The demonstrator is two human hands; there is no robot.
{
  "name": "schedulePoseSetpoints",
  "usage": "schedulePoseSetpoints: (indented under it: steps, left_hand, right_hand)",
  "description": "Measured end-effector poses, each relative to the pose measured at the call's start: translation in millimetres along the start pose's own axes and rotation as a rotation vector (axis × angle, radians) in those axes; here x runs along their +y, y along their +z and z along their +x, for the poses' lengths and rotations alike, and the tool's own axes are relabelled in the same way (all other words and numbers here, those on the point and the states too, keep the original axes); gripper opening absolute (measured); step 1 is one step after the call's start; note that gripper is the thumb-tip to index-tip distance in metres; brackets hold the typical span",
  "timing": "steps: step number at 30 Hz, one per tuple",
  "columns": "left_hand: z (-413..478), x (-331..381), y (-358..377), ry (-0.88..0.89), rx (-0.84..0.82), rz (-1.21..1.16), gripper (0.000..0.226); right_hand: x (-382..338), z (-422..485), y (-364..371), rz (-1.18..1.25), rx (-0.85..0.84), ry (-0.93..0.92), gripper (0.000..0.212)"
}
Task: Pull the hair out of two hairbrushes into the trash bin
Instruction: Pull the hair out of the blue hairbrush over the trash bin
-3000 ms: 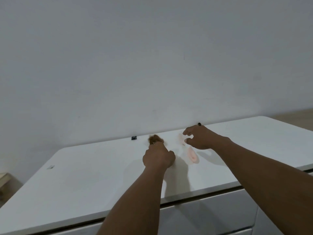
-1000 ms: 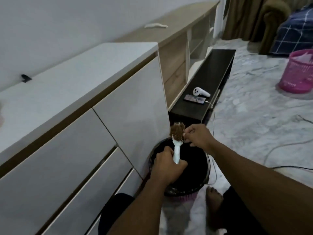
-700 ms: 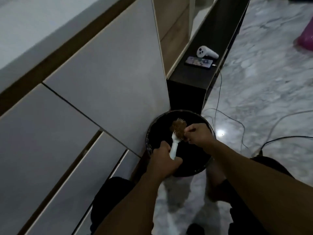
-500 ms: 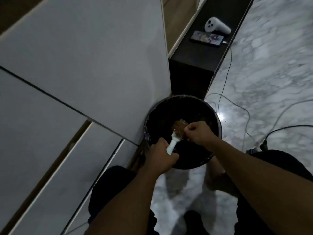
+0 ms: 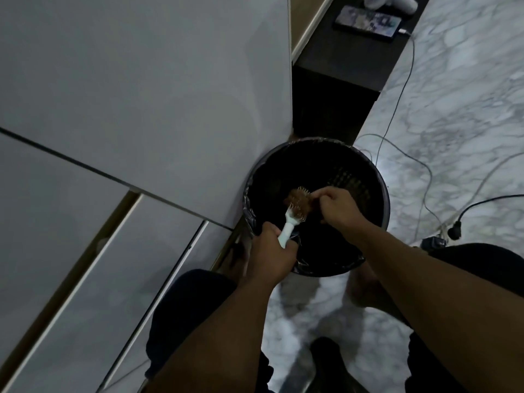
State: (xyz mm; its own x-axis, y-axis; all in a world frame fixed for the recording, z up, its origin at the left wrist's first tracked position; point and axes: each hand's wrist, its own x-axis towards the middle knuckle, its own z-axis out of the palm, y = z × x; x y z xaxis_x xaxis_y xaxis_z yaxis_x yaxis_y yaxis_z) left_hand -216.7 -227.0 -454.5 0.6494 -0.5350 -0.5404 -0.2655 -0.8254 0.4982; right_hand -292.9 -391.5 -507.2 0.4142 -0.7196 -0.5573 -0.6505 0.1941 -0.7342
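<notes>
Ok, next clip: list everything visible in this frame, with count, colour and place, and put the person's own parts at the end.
hairbrush: 1, white handle, head matted with brown hair, held over the bin opening
trash bin: 1, black with a black liner, on the floor against the cabinet corner
cabinet: 1, white drawer fronts, left half of the view
low shelf: 1, black, behind the bin
phone: 1, dark, on the low shelf, cable plugged in
white device: 1, top edge, partly cut off
cables: several, white and black, across the floor
floor: marble, grey-white, right side
left hand: grips the brush handle
right hand: pinches at the hair on the brush head
legs: dark trousers, bottom of view
</notes>
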Motion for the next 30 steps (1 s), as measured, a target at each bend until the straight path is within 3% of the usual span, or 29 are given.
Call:
schedulePoseSetpoints:
  steps: [4, 6, 8, 13, 16, 19, 24, 26, 30]
  left_hand:
    - [-1, 3, 3, 0.037, 0.055, 0.014, 0.019]
    - [-2, 5, 5, 0.05, 0.053, -0.016, 0.019]
    - [-2, 5, 5, 0.059, 0.057, -0.029, 0.02]
    - [-4, 2, 4, 0.093, 0.06, -0.017, 0.021]
    - [-4, 3, 4, 0.103, 0.06, 0.026, 0.022]
    - [-4, 5, 5, 0.131, 0.065, 0.082, 0.022]
    - [-3, 3, 8, 0.127, 0.053, 0.082, 0.021]
    - [-3, 3, 8, 0.133, 0.059, 0.08, 0.021]
    - [-5, 4, 8, 0.167, 0.052, 0.074, 0.023]
  right_hand:
    - [-6, -8, 9, 0.24, -0.043, 0.083, 0.033]
    - [-5, -13, 17, 0.173, -0.094, -0.022, 0.042]
    - [-3, -14, 23, 0.105, -0.037, -0.082, 0.045]
    - [-2, -8, 19, 0.039, 0.139, -0.072, 0.006]
    - [-8, -10, 19, 0.037, 0.15, -0.04, 0.006]
    - [-9, -7, 19, 0.19, 0.16, 0.063, 0.012]
    - [-20, -1, 10, 0.648, 0.232, 0.307, 0.016]
    - [-19, 0, 10, 0.577, 0.168, 0.281, 0.017]
    - [-12, -16, 22, 0.161, 0.001, -0.062, 0.052]
